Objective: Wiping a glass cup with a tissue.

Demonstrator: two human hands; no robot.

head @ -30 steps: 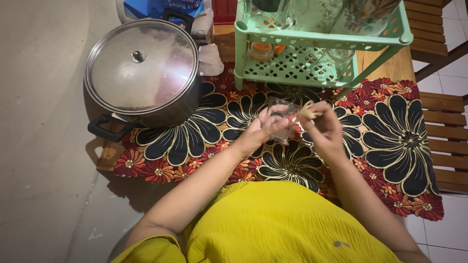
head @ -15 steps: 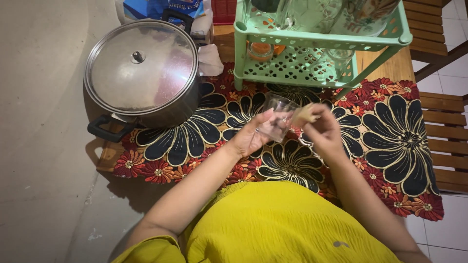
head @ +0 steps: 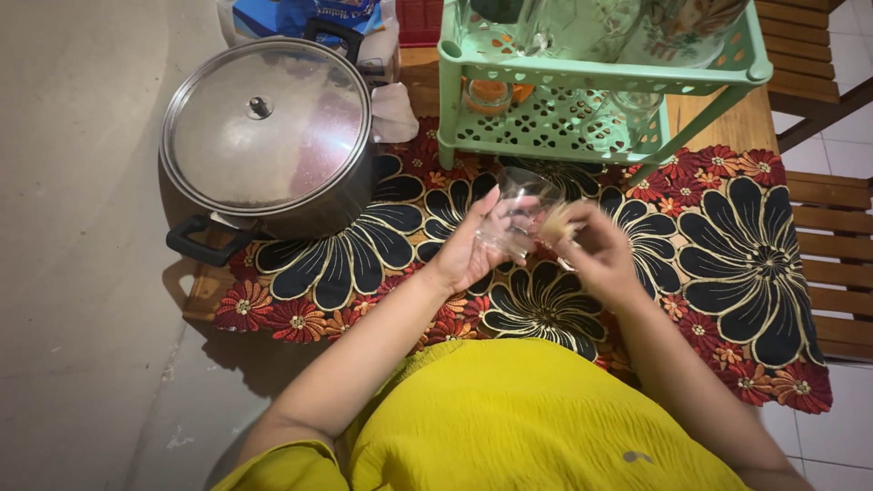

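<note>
My left hand [head: 468, 250] holds a clear drinking glass [head: 520, 211] tilted on its side over the flowered tablecloth [head: 727, 236]. My right hand [head: 596, 250] is right beside the glass, fingers pinched on a small pale thing [head: 556, 223] at the glass's side; what it is cannot be made out. Both hands hover above the table, in front of the green plastic rack [head: 591, 86].
A large steel pot with a glass lid [head: 268, 136] stands at the left on the cloth. The green rack holds glassware and a small orange-filled cup [head: 491, 91]. A wooden chair [head: 832, 264] stands at the right. A blue packet [head: 300, 14] lies behind the pot.
The glass has been turned and tilted in my left hand, its mouth now pointing up and away. My right hand has shifted slightly along its side.
</note>
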